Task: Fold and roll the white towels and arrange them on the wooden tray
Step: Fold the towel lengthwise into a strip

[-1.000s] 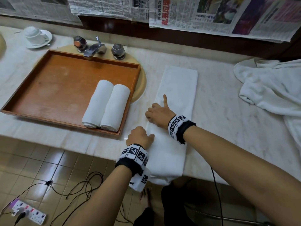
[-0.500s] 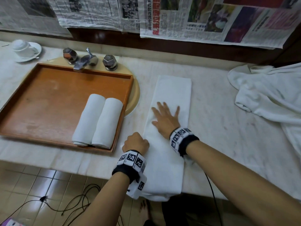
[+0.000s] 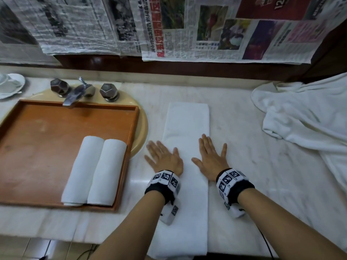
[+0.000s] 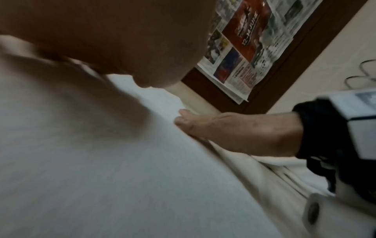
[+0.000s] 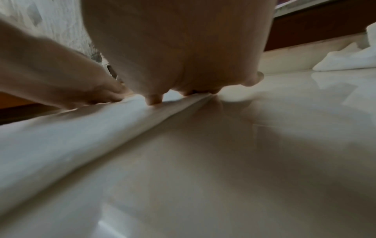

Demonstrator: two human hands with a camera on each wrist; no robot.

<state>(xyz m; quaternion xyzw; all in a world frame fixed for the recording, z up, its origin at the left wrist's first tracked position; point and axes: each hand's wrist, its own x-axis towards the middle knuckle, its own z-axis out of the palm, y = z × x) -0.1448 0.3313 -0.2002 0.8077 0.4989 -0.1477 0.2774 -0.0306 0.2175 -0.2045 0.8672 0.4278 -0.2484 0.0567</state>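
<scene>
A white towel (image 3: pixel 185 124), folded into a long narrow strip, lies on the marble counter (image 3: pixel 244 166) and hangs over its front edge. My left hand (image 3: pixel 162 156) lies flat with straight fingers on the strip's left edge, partly on the counter. My right hand (image 3: pixel 211 156) lies flat on its right edge. In the left wrist view the towel (image 4: pixel 122 177) fills the frame and the right hand (image 4: pixel 234 132) presses its far edge. In the right wrist view the towel (image 5: pixel 61 136) edge runs under the fingers. Two rolled towels (image 3: pixel 93 171) lie side by side in the wooden tray (image 3: pixel 47 128).
The tray sits over a sink with a tap (image 3: pixel 75 94) behind it. A cup and saucer (image 3: pixel 9 85) stand at the far left. A heap of unfolded white towels (image 3: pixel 309 119) lies at the right. Newspapers (image 3: pixel 187 29) cover the wall behind.
My left hand has gone from a fist at the towel's left edge to a flat palm. My right hand has slid from the towel's middle to its right edge.
</scene>
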